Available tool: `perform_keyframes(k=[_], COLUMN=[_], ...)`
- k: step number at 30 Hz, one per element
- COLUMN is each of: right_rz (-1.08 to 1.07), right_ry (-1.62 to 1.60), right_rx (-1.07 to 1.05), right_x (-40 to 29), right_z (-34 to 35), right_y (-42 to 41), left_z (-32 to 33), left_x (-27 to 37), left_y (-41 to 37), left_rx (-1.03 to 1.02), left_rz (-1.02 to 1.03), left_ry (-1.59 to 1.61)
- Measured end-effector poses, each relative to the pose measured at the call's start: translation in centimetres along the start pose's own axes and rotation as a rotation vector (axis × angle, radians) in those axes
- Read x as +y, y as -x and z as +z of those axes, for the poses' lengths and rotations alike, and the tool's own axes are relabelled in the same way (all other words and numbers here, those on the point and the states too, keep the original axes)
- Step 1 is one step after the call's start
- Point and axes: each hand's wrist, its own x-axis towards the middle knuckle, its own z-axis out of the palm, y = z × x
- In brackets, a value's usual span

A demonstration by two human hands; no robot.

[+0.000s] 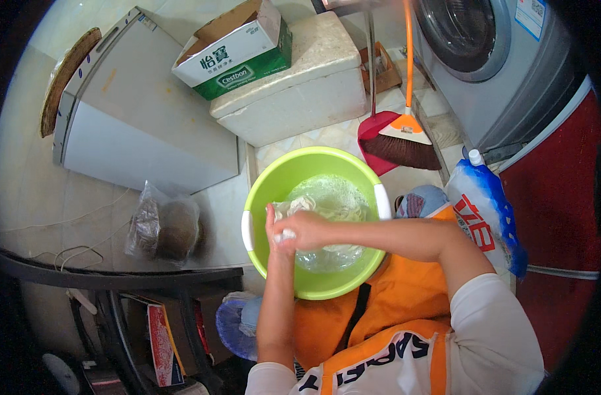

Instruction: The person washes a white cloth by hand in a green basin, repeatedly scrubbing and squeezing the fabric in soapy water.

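A lime-green plastic basin [267, 190] with white handles stands on the floor before me, holding sudsy water [313, 190]. Over its left half, my right hand [308, 230] closes around a wet, whitish cloth [300, 203]. My left hand [276, 229] grips the same cloth, palm side against it, partly hidden behind the right. Cloth shows above the fingers, and a small bit pokes out near the right fist. More pale fabric [350, 212] lies in the water to the right; whether it is one piece with the held cloth, I cannot tell.
A red dustpan [374, 128] and an orange broom [404, 143] stand behind the basin. Right of it sits a blue-and-white detergent pouch [478, 207]. A foam box [290, 98] carries an open carton [241, 59]. A washing machine [498, 98] and a white cabinet-like appliance [152, 128] flank them.
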Motion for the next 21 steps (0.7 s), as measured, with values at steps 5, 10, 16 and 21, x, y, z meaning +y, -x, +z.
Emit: perform_keyframes(k=[5,10,16,21], right_rz=[-0.345,-0.408,-0.286,0.186], right_ry=[0.204,0.376,0.314,0.352], right_rx=[0.134,0.219,0.441,0.454], right_x=[-0.8,1.4,4.2,7.0], right_z=[3.1,3.7,2.6,-1.3], right_y=[2.0,1.3,-1.6,-2.0], left_z=[2.1,-3.9,-4.1,2.5], left_x=[-1.3,-2.2,-3.7,-3.4], left_y=[-0.9,-3.6,-4.6,-1.1], left_rx=[0.089,-0.212,-0.388,0.218], left_rz=[0.08,-0.105,-0.008,0.021], left_ry=[-0.073,0.13,0.169,-0.147])
